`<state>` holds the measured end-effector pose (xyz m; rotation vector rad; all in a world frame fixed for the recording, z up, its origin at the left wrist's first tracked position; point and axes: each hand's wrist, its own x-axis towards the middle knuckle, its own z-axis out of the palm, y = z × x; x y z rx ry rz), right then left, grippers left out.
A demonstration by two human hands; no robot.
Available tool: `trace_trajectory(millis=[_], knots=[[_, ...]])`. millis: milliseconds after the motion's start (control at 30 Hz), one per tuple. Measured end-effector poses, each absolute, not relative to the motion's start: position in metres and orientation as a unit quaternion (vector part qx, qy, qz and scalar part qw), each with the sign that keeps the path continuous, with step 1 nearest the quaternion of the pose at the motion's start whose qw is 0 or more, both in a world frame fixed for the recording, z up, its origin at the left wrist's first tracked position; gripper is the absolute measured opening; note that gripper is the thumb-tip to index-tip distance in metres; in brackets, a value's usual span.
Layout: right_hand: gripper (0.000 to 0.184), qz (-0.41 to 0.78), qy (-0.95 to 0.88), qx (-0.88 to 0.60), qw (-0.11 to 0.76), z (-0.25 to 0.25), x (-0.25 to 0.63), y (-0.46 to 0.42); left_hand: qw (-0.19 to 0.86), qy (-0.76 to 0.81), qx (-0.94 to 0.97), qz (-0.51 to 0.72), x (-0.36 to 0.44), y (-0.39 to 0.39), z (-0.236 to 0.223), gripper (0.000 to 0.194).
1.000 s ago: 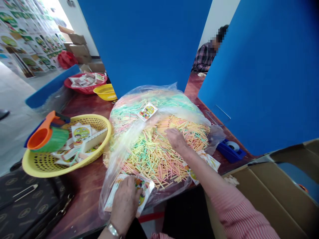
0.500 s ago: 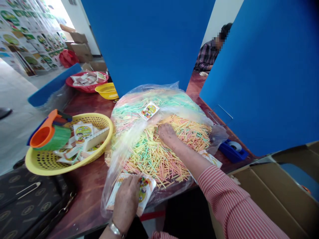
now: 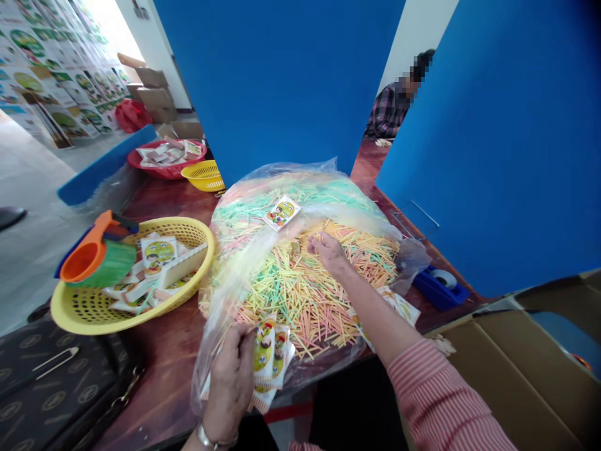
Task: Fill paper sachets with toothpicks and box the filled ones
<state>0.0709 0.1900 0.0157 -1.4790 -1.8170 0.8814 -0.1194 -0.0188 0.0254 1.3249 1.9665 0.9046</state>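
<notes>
A large clear plastic bag (image 3: 235,275) lies open, holding a heap of thin pastel sticks (image 3: 305,288) in yellow, pink, orange and green. My right hand (image 3: 330,254) is just over the heap, fingers curled closed; whatever they hold is too small to make out. At the bag's near edge my left hand (image 3: 230,376) grips the side of a small printed packet (image 3: 264,351) with a yellow-green cartoon on it. More of these packets lie beneath it. Another packet (image 3: 282,213) rests on top of the bag's folded plastic.
To the left stands a yellow basket (image 3: 209,250) with packets and an orange-and-green scoop (image 3: 89,263). A dark patterned bag (image 3: 56,382) sits nearer. A blue tape dispenser (image 3: 439,288) is at right. Tall blue panels (image 3: 291,81) rise behind; a person (image 3: 389,109) sits beyond.
My right hand has drawn slightly back and right from the sticks, fingers curled. My left hand has shifted left and tilted up the packet it grips, exposing others below.
</notes>
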Motion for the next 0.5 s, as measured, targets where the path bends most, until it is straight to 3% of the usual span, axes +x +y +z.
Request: trace_trajectory(millis=[133,233,367,500], knots=[[0.025,0.496,-0.583,-0.478,0.431,0.026,0.066,0.157,0.429,0.695,0.421,0.394,-0.107,-0.002,0.045,0.019],[0.018,0.620,-0.478,-0.390,0.485,0.042,0.060,0.132,0.401,0.693,0.459,0.385,-0.100,0.010,0.056,0.015],[0.017,0.653,-0.451,-0.342,0.504,0.068,0.054,0.110,0.344,0.671,0.538,0.377,-0.095,0.019,0.055,0.016],[0.016,0.673,-0.426,-0.297,0.527,0.079,0.048,0.098,0.372,0.658,0.540,0.370,-0.092,0.021,0.048,0.016]])
